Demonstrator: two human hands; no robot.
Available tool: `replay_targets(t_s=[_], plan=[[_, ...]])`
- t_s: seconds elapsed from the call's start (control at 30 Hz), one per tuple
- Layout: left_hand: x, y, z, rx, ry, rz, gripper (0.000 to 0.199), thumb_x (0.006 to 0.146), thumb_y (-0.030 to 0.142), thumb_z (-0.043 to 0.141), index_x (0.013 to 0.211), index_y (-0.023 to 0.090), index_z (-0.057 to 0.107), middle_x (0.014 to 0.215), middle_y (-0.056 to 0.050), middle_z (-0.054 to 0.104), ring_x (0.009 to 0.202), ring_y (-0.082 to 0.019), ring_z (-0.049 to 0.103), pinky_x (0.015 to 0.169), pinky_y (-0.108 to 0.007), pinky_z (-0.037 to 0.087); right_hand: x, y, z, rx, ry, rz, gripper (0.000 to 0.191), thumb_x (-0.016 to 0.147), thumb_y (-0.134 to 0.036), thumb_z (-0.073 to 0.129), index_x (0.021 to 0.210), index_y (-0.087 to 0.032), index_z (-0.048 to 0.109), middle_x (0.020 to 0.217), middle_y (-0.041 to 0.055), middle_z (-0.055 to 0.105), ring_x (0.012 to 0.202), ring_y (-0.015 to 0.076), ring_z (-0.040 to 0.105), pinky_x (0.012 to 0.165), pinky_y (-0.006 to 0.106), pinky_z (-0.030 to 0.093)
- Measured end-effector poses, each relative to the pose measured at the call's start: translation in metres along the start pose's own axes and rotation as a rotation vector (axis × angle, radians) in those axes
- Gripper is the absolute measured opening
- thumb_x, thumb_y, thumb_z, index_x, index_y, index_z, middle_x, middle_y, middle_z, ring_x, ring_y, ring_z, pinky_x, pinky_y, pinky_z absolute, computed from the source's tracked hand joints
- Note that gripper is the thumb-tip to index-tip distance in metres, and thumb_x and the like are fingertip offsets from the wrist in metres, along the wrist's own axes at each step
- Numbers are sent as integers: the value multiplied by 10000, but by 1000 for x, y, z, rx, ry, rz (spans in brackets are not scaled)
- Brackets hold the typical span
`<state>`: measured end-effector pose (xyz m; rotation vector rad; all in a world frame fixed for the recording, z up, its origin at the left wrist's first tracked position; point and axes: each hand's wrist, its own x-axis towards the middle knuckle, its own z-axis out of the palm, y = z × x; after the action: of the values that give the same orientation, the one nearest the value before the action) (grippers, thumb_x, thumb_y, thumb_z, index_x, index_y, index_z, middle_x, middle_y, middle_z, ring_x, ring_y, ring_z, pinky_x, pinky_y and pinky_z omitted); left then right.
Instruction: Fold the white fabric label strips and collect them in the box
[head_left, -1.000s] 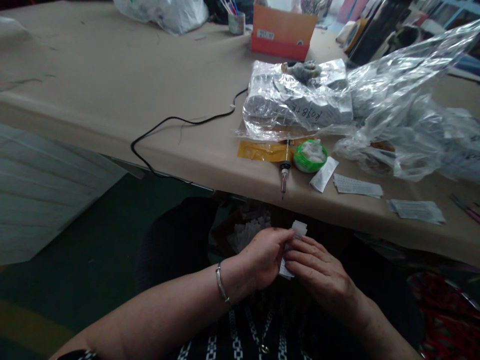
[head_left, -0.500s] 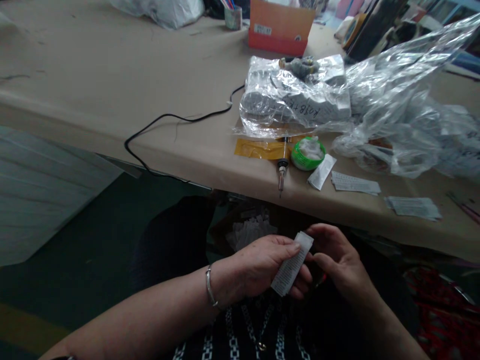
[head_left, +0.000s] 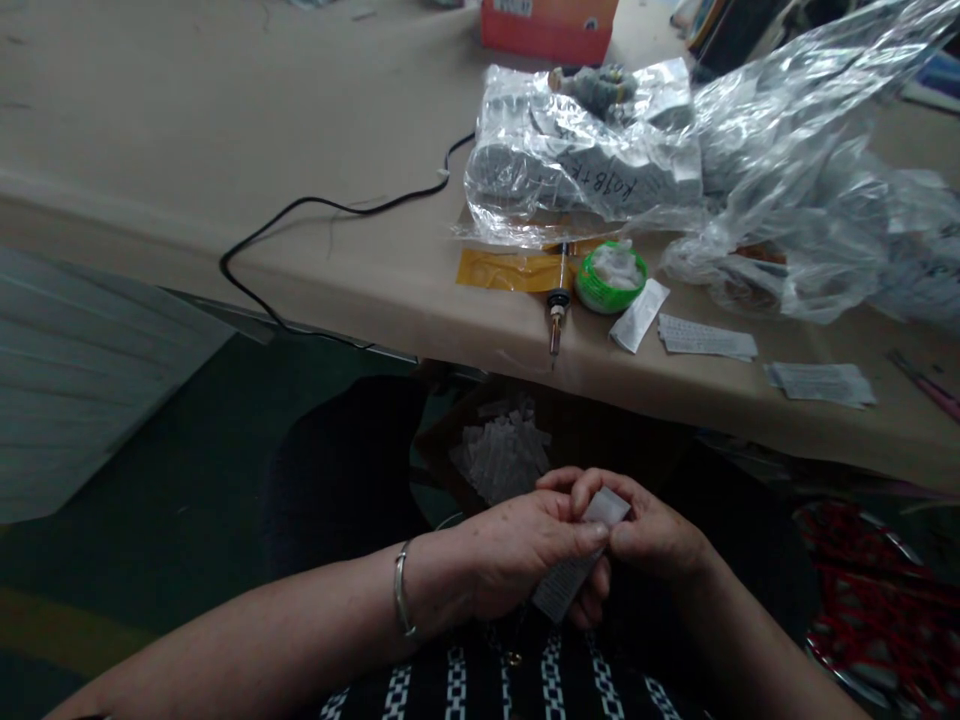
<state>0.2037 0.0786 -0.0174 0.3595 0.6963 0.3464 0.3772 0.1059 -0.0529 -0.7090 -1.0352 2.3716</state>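
My left hand (head_left: 525,548) is closed around a stack of white printed labels (head_left: 564,585), its thumb pressed across the top face. At the upper end of the stack, my right hand (head_left: 649,525) pinches the labels between thumb and fingers. Both hands touch each other over my lap, below the table edge. Part of the stack is hidden under the fingers. Beyond the hands, a heap of small white strips (head_left: 504,455) lies in a box under the table.
Along the table edge lie a soldering-iron-like pen tool (head_left: 556,315), a green round tub (head_left: 611,278) with white stuff, and label stacks (head_left: 706,338). Behind them are clear plastic bags (head_left: 585,170). A black cord (head_left: 300,200) hangs over the edge. A red-filled basket (head_left: 862,600) stands right.
My right hand has moved in and closed on the upper end of the labels; before, its fingers were apart beside them. The view has tilted downward slightly.
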Motion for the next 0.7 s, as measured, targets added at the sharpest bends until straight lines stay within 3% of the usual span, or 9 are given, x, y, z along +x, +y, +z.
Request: replay_targets(t_s=[0.1, 0.2, 0.37, 0.5, 0.7], plan=[[-3, -1, 0, 1, 9, 3, 398, 695, 515, 677, 683, 133, 568, 583, 2, 548, 459, -90, 513, 485, -224, 423, -4, -5, 4, -106, 16, -22, 326, 697, -349, 741, 978, -216, 643, 1284, 78, 557, 1124, 247, 571, 920, 386, 463], [-7, -1, 0, -20, 8, 32, 374, 731, 503, 654, 732, 137, 575, 596, 15, 528, 467, -87, 505, 497, -225, 408, -13, -11, 10, -336, 138, -79, 483, 757, -442, 678, 1187, -250, 569, 1234, 88, 595, 1046, 228, 614, 852, 354, 516], [-11, -5, -1, -91, 10, 48, 357, 729, 473, 671, 843, 144, 590, 633, 22, 530, 498, -95, 525, 535, -237, 412, -32, -16, 26, -1064, 468, -322, 403, 868, -366, 570, 1250, -244, 537, 1201, 88, 610, 1109, 222, 582, 937, 343, 494], [-13, -10, 1, -88, 5, 54, 368, 730, 488, 667, 756, 134, 569, 638, 14, 529, 494, -84, 514, 523, -223, 397, -38, -16, 39, -1395, 474, -385, 372, 882, -323, 548, 1231, -194, 543, 1145, 104, 634, 1064, 225, 600, 893, 337, 527], [-13, -15, 1, -118, 4, 69, 355, 723, 467, 678, 803, 133, 585, 636, 12, 532, 506, -94, 525, 523, -221, 399, -33, -14, 44, -1468, 435, -427, 310, 910, -289, 499, 1192, -172, 550, 1064, 109, 655, 992, 215, 623, 821, 334, 554]])
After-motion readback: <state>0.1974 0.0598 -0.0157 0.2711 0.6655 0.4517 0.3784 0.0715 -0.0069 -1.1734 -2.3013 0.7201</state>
